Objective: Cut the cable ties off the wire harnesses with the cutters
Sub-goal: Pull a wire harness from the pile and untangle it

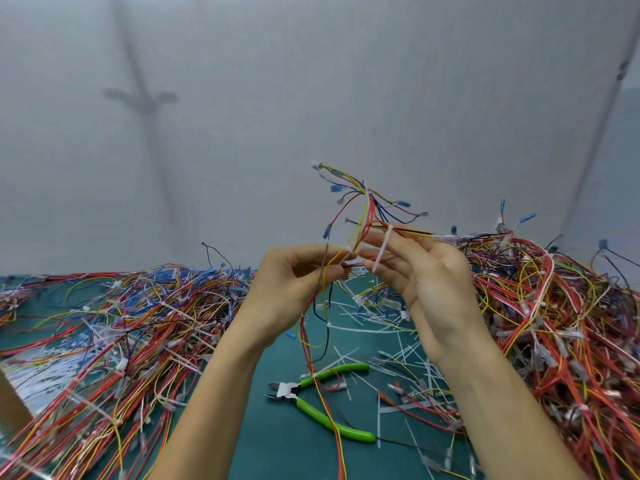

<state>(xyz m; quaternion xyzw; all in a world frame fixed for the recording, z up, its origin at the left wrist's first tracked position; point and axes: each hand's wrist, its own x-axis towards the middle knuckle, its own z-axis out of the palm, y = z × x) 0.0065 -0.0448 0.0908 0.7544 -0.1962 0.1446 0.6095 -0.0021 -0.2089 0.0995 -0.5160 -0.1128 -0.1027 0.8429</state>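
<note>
Harness (367,202) w/ red, yellow, blue wires, white tie (382,249)

Bright, even, diffuse light overall. A soft grey shadow (140,98) of a pole with a crossbar lies on the wall (415,98) ahead of you. At centre the wire harness (363,202) reads crisp. The wire heaps (104,341) smear toward your lower corners. Wide-angle distortion bends the wall seam (602,126) at right.
</note>
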